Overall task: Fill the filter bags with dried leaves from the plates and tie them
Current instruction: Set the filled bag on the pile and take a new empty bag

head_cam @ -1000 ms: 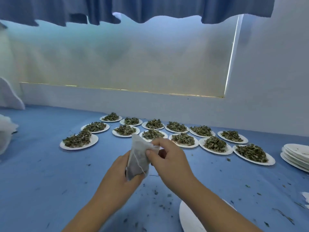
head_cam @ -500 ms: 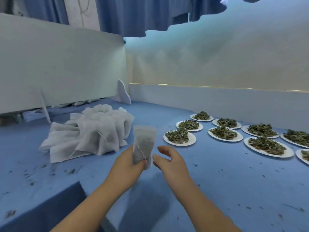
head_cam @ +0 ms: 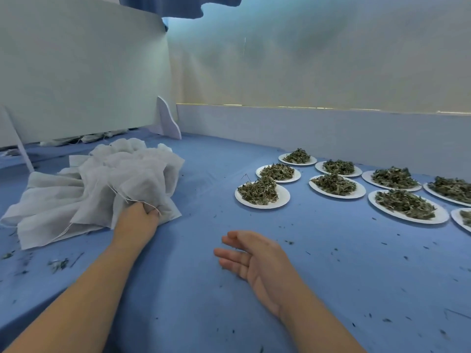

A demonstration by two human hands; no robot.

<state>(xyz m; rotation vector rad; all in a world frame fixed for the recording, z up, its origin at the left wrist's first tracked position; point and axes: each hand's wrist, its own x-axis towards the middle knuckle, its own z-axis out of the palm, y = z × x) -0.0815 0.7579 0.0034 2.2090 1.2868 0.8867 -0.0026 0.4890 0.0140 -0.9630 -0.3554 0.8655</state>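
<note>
While your left hand (head_cam: 137,217) stretches to the left of the scene, its fingers are curled into the near right edge of the heap of white non-woven filter bags (head_cam: 96,182), clenching a fold of that fabric. Which single bag you hold I cannot tell, because your fingertips are buried in the cloth. Thin white drawstrings (head_cam: 118,192) trail from the bags just beyond your knuckles. The heap lies on the blue tablecloth (head_cam: 198,309), in front of a pale upright board (head_cam: 76,72) at the far left.

Your right hand (head_cam: 257,261) is released: fingers loosely straight, palm turned left, holding nothing. It sits low over the cloth near the middle, well apart from the heap.

At the far right, round white paper plates (head_cam: 284,196) stand in rows on the cloth, each piled with dried green leaves (head_cam: 258,191). The leftmost plate lies apart from both your hands. Small dark leaf crumbs (head_cam: 60,263) are scattered over the cloth, thickest beside your left forearm.
</note>
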